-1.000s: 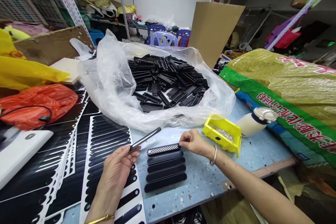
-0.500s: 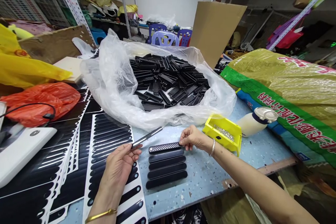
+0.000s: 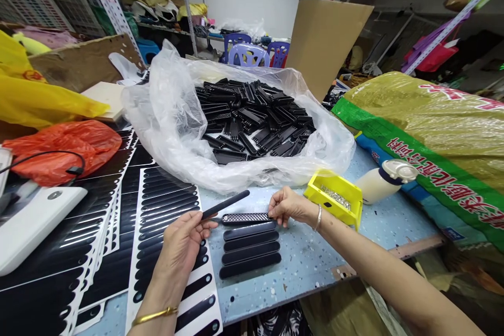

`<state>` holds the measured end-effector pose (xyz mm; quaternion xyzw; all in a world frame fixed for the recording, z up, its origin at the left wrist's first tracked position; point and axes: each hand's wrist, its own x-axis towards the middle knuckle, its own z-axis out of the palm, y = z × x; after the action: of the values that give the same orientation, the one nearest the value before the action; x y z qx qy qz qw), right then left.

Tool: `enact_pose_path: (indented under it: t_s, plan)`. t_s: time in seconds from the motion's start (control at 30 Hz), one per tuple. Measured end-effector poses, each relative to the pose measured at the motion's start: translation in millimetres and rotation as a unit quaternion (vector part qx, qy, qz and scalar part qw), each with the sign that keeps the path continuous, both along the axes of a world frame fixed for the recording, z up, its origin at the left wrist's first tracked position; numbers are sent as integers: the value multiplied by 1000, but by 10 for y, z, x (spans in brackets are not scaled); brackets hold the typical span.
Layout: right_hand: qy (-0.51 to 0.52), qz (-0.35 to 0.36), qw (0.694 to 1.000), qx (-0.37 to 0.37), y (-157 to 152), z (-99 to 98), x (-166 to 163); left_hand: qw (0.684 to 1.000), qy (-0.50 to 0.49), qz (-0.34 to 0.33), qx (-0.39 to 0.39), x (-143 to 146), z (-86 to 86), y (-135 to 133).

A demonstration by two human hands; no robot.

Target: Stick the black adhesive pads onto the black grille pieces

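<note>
My left hand (image 3: 189, 233) pinches one end of a thin black strip (image 3: 228, 203) with rounded ends, raised at a slant above the table. My right hand (image 3: 289, 209) grips the right end of a black bar (image 3: 244, 218) with a diamond pattern on top and a small shiny dot at its left end. Below that bar, several smooth black bars (image 3: 251, 255) lie in a column. Beneath my left wrist is a white backing sheet (image 3: 202, 268) bearing rows of black strip stickers.
A clear plastic bag (image 3: 173, 152) full of black pieces (image 3: 252, 115) stands behind my hands. To the right are a yellow bin (image 3: 315, 194) of small metal bits, a bottle (image 3: 378, 184) and a big green-gold sack (image 3: 429, 110). More sticker sheets (image 3: 94, 220) overlap at left.
In my left hand the strip has turned, now showing a matte dark face instead of a shiny one, and sits slightly higher. My right hand keeps its place on the patterned bar.
</note>
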<state>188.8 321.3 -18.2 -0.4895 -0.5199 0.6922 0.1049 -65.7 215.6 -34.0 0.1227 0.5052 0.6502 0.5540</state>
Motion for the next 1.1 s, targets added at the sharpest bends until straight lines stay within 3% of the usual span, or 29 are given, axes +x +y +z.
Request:
enact_pose_path:
  t_s: [0.27,0.43,0.53,0.73,1.1]
  plan:
    - [-21,13,999,31,-34,27,-20,995,55,-76,42,76,24,23]
    - [-50,14,994,99,-111,8,-49,989,77,-117,40,144,57,23]
    - [-60,7,990,124,-144,-7,-50,988,77,-123,46,152,44,1]
    - [-11,-18,998,55,-130,37,-37,991,65,-111,47,155,1,-16]
    - [-75,-36,985,148,-226,-60,-86,990,55,-116,51,158,-62,-17]
